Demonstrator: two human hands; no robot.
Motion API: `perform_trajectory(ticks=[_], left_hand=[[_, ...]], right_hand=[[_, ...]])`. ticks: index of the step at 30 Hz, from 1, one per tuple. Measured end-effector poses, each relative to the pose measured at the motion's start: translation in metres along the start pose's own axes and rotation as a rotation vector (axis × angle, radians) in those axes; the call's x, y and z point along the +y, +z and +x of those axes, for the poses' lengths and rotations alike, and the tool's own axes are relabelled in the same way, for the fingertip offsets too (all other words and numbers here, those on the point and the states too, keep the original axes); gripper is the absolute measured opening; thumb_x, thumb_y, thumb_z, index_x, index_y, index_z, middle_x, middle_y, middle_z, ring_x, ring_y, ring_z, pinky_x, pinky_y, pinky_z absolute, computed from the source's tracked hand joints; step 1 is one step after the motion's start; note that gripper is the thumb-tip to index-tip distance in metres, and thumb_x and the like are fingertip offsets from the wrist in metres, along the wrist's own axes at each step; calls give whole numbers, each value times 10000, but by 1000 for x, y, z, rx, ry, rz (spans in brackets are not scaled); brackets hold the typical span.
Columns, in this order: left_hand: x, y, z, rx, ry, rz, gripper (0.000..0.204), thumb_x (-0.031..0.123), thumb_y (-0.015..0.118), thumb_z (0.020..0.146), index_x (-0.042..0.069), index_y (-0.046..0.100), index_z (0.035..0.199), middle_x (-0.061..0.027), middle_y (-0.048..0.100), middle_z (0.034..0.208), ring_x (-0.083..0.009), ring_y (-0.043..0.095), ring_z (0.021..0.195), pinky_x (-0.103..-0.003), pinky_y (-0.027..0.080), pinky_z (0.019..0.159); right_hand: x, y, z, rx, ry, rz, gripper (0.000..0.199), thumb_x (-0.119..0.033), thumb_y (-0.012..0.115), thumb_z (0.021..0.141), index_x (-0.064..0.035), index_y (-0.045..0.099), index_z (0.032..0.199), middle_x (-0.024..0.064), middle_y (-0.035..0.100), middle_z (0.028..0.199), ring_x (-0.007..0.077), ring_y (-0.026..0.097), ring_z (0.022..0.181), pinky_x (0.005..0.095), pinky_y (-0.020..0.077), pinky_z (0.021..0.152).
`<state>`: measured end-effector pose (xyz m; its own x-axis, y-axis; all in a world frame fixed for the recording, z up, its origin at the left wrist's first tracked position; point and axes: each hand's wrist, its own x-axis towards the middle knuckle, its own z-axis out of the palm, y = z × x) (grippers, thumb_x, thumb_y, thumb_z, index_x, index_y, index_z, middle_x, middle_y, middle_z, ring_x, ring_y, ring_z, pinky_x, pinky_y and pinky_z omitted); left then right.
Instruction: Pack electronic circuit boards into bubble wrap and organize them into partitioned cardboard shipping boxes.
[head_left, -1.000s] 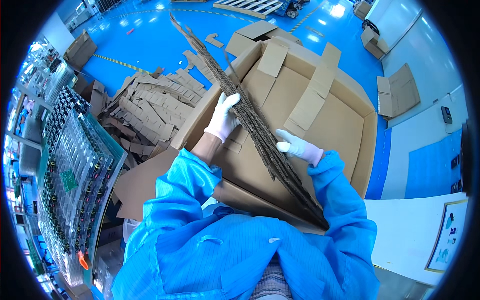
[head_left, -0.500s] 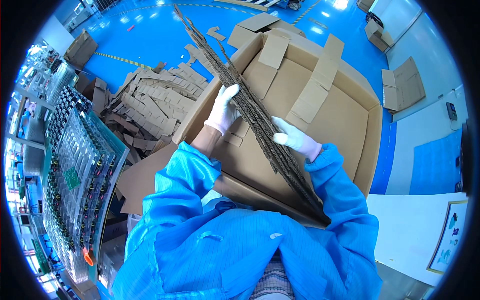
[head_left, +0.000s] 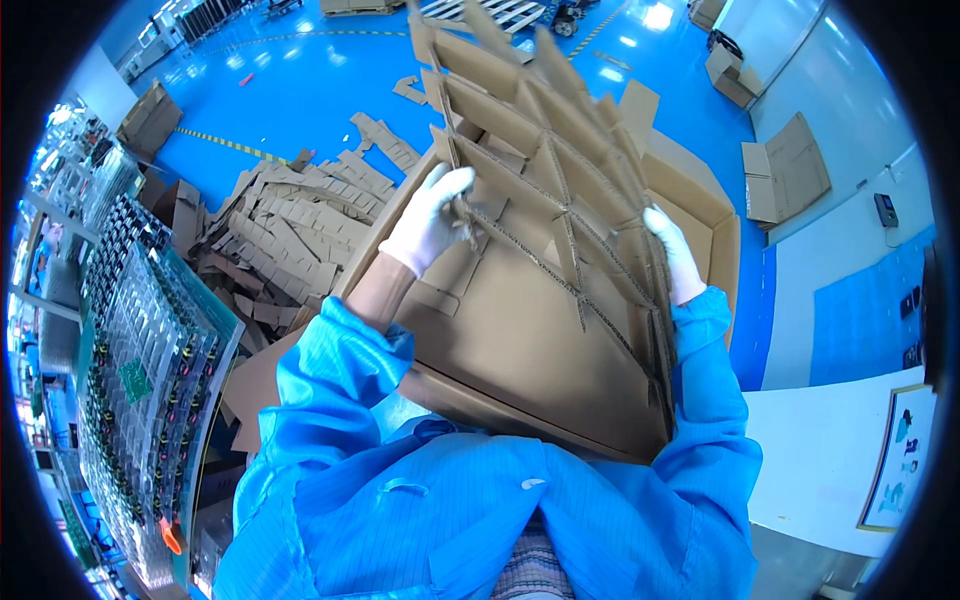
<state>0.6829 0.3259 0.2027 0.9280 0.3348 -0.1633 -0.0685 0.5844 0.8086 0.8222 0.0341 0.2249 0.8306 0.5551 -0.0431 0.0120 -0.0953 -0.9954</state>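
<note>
A cardboard divider grid [head_left: 565, 208], partly fanned out into open cells, is held over a large cardboard box [head_left: 480, 350]. My left hand [head_left: 425, 222], in a white glove, pinches the grid's left edge, where a torn bit of cardboard hangs down. My right hand [head_left: 676, 258], also gloved in white, grips the bunched slats along the right side; some of its fingers are hidden. The grid's far end is smeared by motion. Beneath it, flat cardboard pieces lie in the box.
Left of the box lies a heap of cardboard strips [head_left: 300, 220] on the blue floor. Nearer me on the left stands a stack of clear trays [head_left: 140, 370] with green boards. Open cartons [head_left: 795, 170] rest by the right wall. A pallet [head_left: 490, 14] sits far off.
The divider has gone from a flat folded bundle to a spread grid. My right hand has moved outward to the right, and the left slightly left.
</note>
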Motion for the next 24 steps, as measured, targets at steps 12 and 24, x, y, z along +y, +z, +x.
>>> perform_trajectory(ticks=[12, 24], left_hand=[[8, -26, -23, -154, -112, 274, 695, 326, 608, 800, -5, 321, 1339, -181, 457, 1189, -298, 519, 971, -392, 407, 872], [132, -31, 39, -50, 169, 471, 355, 305, 576, 819, 63, 594, 1077, -112, 569, 1044, -196, 519, 953, -360, 383, 872]], right_hand=[[-7, -87, -7, 408, 152, 433, 563, -401, 619, 797, -66, 482, 1228, 148, 546, 1163, 211, 544, 996, 317, 453, 849], [-82, -61, 6, 412, 86, 396, 574, -397, 633, 787, -51, 475, 1217, 131, 540, 1119, 214, 543, 933, 289, 452, 776]])
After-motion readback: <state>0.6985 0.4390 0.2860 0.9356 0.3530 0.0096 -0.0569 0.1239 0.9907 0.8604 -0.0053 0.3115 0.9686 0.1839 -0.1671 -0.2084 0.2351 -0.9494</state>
